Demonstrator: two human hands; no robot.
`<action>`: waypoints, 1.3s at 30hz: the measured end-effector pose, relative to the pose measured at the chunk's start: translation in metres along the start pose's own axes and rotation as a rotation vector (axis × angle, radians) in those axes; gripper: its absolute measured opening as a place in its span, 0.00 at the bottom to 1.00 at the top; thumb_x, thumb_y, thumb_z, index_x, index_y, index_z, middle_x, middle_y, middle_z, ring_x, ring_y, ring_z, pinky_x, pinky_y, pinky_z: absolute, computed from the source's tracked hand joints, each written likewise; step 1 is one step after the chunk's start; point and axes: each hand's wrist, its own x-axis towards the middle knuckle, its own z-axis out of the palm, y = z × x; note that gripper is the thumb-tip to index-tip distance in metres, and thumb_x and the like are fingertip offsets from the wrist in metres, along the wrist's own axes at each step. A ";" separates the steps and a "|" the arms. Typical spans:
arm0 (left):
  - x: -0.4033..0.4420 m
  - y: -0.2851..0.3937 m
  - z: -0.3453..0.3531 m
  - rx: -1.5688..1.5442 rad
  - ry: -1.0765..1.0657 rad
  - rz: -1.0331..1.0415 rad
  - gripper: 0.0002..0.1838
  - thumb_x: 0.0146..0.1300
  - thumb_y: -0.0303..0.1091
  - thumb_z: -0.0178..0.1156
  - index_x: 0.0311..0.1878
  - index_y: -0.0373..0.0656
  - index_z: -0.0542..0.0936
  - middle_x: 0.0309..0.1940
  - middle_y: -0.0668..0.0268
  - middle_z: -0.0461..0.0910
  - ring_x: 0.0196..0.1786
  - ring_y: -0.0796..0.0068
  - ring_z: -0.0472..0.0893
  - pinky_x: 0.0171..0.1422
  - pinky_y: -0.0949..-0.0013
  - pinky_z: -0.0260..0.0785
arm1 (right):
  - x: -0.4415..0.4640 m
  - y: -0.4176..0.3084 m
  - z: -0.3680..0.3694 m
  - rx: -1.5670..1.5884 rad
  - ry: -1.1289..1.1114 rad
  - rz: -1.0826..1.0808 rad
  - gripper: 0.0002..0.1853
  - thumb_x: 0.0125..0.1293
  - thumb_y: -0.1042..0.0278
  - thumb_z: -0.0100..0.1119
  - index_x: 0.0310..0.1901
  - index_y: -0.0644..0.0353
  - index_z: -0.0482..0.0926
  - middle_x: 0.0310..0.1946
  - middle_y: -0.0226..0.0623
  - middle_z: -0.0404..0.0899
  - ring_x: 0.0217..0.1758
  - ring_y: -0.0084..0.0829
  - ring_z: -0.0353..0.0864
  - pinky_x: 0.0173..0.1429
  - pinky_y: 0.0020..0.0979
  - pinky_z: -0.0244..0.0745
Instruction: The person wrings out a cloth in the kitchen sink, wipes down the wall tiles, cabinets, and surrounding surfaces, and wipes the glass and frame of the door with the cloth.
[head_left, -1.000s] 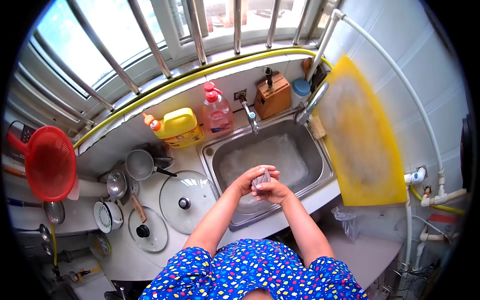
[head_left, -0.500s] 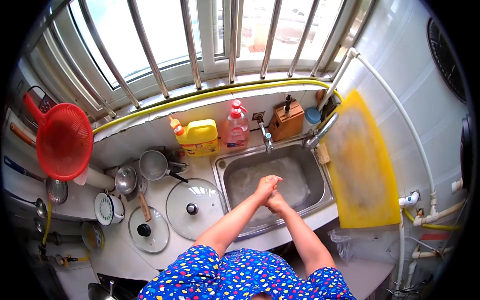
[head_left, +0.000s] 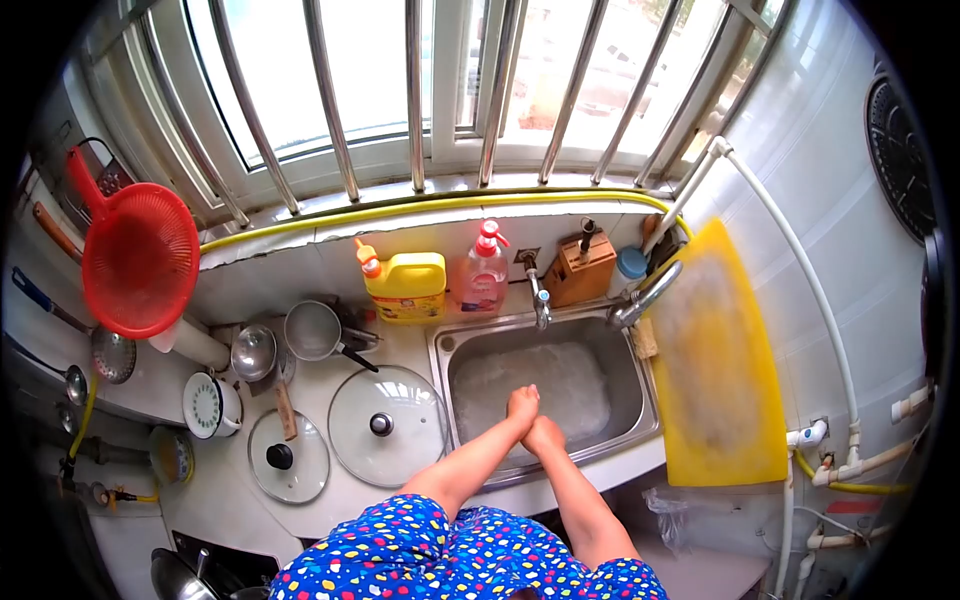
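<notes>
Both of my hands are together over the near part of the steel sink [head_left: 640, 412], which holds cloudy water [head_left: 560, 375]. My left hand [head_left: 523, 404] is closed, its fingers curled at the top. Right beside it, touching, my right hand [head_left: 543, 434] is closed too. Whatever lies between the palms is hidden by the backs of the hands. Behind the sink stand a small tap [head_left: 541, 300] and a larger curved faucet [head_left: 648, 296], both beyond my hands.
Left of the sink lie two glass lids [head_left: 388, 470] [head_left: 300, 478], a small pan [head_left: 313, 330] and an enamel cup [head_left: 212, 405]. A yellow jug [head_left: 408, 288], pink soap bottle [head_left: 483, 275] and knife block [head_left: 582, 268] stand behind. A yellow board [head_left: 720, 370] leans at right.
The greyish cloth-like item seen between my hands a second ago is now out of sight. My hands have closed together and sit lower in the view, which has tilted up toward the window.
</notes>
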 end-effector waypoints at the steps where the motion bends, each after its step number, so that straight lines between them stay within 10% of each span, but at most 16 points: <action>1: -0.003 0.008 -0.002 0.000 0.007 0.010 0.16 0.71 0.42 0.51 0.29 0.42 0.76 0.16 0.71 0.70 0.23 0.75 0.71 0.32 0.68 0.67 | 0.000 0.002 -0.002 -0.013 -0.018 0.002 0.21 0.60 0.53 0.51 0.45 0.57 0.84 0.49 0.50 0.81 0.57 0.47 0.79 0.57 0.44 0.74; 4: -0.021 0.033 -0.010 -0.296 -0.238 -0.204 0.11 0.65 0.38 0.53 0.36 0.40 0.78 0.25 0.65 0.76 0.32 0.68 0.77 0.42 0.63 0.71 | 0.032 0.034 0.006 0.163 -0.079 -0.112 0.14 0.57 0.57 0.56 0.36 0.57 0.84 0.30 0.40 0.82 0.31 0.37 0.80 0.32 0.38 0.72; 6: -0.022 0.038 -0.019 -0.049 -0.371 0.203 0.16 0.58 0.34 0.56 0.49 0.39 0.75 0.47 0.55 0.75 0.48 0.63 0.77 0.54 0.62 0.70 | 0.042 0.049 -0.011 0.390 -0.361 -0.080 0.08 0.53 0.62 0.59 0.27 0.56 0.80 0.18 0.30 0.72 0.17 0.26 0.67 0.19 0.32 0.57; 11: -0.047 0.086 -0.068 0.370 -0.574 1.190 0.27 0.57 0.29 0.57 0.61 0.40 0.67 0.54 0.52 0.71 0.53 0.54 0.74 0.59 0.60 0.70 | 0.038 0.065 -0.049 0.588 -0.695 -0.019 0.16 0.49 0.69 0.65 0.19 0.49 0.64 0.13 0.21 0.59 0.13 0.17 0.55 0.16 0.25 0.45; 17: -0.032 0.088 -0.063 1.023 -0.518 0.971 0.12 0.56 0.32 0.55 0.44 0.40 0.76 0.36 0.57 0.80 0.37 0.55 0.83 0.34 0.58 0.78 | 0.024 0.036 -0.054 0.311 -0.460 -0.320 0.13 0.46 0.66 0.73 0.21 0.53 0.74 0.15 0.23 0.67 0.15 0.19 0.62 0.18 0.28 0.55; 18: -0.030 0.090 -0.062 1.003 -0.466 0.959 0.07 0.55 0.33 0.55 0.33 0.41 0.78 0.29 0.57 0.82 0.31 0.54 0.84 0.30 0.56 0.77 | 0.046 0.046 -0.034 0.182 -0.310 -0.416 0.13 0.45 0.63 0.73 0.30 0.59 0.82 0.24 0.34 0.81 0.26 0.30 0.78 0.28 0.34 0.72; 22: -0.024 0.092 -0.052 1.083 -0.532 0.788 0.07 0.56 0.32 0.54 0.29 0.43 0.80 0.30 0.54 0.84 0.36 0.55 0.85 0.34 0.56 0.78 | 0.037 0.034 -0.034 -0.176 -0.067 -0.200 0.16 0.49 0.59 0.66 0.41 0.55 0.85 0.44 0.45 0.83 0.52 0.41 0.82 0.52 0.40 0.77; 39: -0.023 0.082 -0.048 0.886 -0.773 -0.007 0.17 0.52 0.37 0.59 0.43 0.40 0.84 0.42 0.52 0.84 0.49 0.55 0.83 0.50 0.56 0.74 | 0.036 0.044 -0.028 -0.354 0.332 -0.634 0.06 0.51 0.61 0.57 0.27 0.48 0.83 0.25 0.42 0.83 0.32 0.44 0.85 0.35 0.42 0.78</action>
